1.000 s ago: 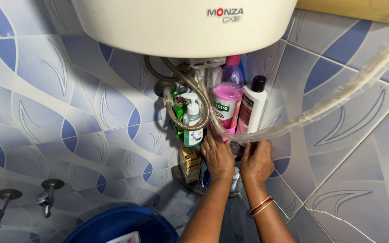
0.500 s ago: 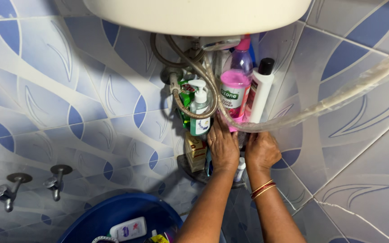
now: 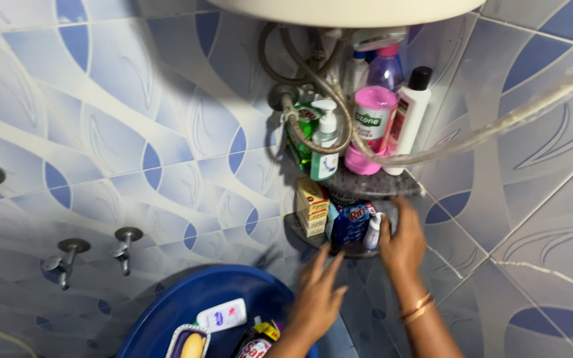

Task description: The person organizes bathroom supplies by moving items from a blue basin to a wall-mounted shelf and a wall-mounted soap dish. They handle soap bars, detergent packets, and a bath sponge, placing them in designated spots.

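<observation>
My right hand (image 3: 402, 244) reaches into the lower corner shelf (image 3: 300, 235), its fingers against a small white bottle (image 3: 373, 232) beside a blue packet (image 3: 349, 222). Whether it grips the bottle is unclear. My left hand (image 3: 319, 295) hovers below the shelf with fingers spread and nothing in it, blurred. A stack of yellow soap boxes (image 3: 312, 207) stands at the shelf's left. On the upper stone shelf (image 3: 392, 187) stand a pink bottle (image 3: 373, 129), a white bottle with a black cap (image 3: 409, 113), a pump bottle (image 3: 325, 149) and a green packet (image 3: 302, 136).
A blue tub (image 3: 187, 301) below holds a white soap pack (image 3: 221, 315) and other packets. Two wall taps (image 3: 67, 255) (image 3: 126, 240) stick out at left. A clear hose (image 3: 499, 129) crosses in front of the upper shelf. A water heater (image 3: 346, 8) hangs overhead with braided hoses (image 3: 329, 86).
Both hands have dropped away from the upper shelf. The left hand came down toward the tub with fingers spread; the right moved to the lower shelf. The view tilted down and left.
</observation>
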